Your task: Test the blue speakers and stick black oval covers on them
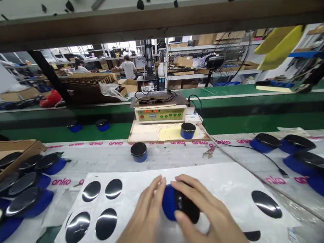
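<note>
A round blue case with a glossy black top is tipped on its side between my hands, above a white sheet. My right hand grips it, thumb in front and fingers over the top. My left hand is beside its left side, fingers extended and close together; whether they press on the case is hard to tell. Several glossy black discs lie on the sheet at the left, and another black disc is at the right.
Beyond the sheet stand a blue-and-black case and another by a control box. Several more cases crowd both sides. A cable crosses the right side. An overhead beam spans the top; people are in the background.
</note>
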A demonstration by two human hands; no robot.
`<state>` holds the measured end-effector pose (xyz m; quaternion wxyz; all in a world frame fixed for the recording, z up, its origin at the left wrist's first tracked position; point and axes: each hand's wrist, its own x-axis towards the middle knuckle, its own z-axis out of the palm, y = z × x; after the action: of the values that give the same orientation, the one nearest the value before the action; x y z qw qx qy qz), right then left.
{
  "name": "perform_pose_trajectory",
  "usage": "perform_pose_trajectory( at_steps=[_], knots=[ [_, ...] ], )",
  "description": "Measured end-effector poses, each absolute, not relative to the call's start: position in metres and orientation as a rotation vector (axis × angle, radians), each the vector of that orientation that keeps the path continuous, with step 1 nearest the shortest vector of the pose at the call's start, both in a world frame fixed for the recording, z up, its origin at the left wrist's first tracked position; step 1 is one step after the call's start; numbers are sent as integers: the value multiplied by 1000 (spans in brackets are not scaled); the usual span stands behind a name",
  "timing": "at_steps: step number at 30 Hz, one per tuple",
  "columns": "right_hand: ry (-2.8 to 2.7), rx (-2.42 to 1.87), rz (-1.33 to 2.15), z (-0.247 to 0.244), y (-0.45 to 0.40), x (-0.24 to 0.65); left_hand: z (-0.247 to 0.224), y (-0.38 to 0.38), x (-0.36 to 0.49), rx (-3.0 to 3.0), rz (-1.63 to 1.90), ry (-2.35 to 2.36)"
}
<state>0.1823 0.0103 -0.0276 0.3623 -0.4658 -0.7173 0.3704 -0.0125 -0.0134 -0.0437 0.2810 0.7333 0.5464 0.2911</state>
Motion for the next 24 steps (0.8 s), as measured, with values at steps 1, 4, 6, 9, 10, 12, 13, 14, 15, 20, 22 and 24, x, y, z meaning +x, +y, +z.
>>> perform_pose_trajectory(
  at_steps=[1, 4, 6, 9, 10, 12, 13, 14, 15, 20, 22, 24],
  knots=[
    [-1953, -1200, 935, -29, 7, 171, -53, -20, -7, 1864, 830, 1480],
    [-2096, -1162, 954, -33, 5, 157, -61, -27, -8, 1528, 975, 1611],
    [-2132, -1182, 879, -36, 14, 174, -53, -27, -22, 1290, 1071, 1791],
    [-2189, -1256, 667, -42, 39, 234, -40, -27, -42, 1065, 1161, 2000],
    [-2157, -1320, 567, -44, 46, 259, -39, -27, -43, 1047, 1148, 2017],
    [-2122, -1393, 449, -47, 52, 304, -43, -25, -38, 1098, 1044, 2006],
    [-2110, -1417, 415, -49, 52, 322, -48, -24, -31, 1161, 985, 1973],
    [-2113, -1425, 399, -51, 49, 335, -55, -22, -24, 1245, 941, 1926],
    [-2122, -1426, 394, -54, 46, 345, -62, -20, -16, 1342, 916, 1872],
    [-2206, -1415, 382, -74, 29, 356, -94, -13, 2, 1615, 901, 1729],
    [-2222, -1395, 376, -79, 27, 355, -100, -12, -2, 1611, 888, 1771],
    [-2221, -1362, 372, -82, 27, 354, -101, -13, -6, 1587, 879, 1817]
  ],
)
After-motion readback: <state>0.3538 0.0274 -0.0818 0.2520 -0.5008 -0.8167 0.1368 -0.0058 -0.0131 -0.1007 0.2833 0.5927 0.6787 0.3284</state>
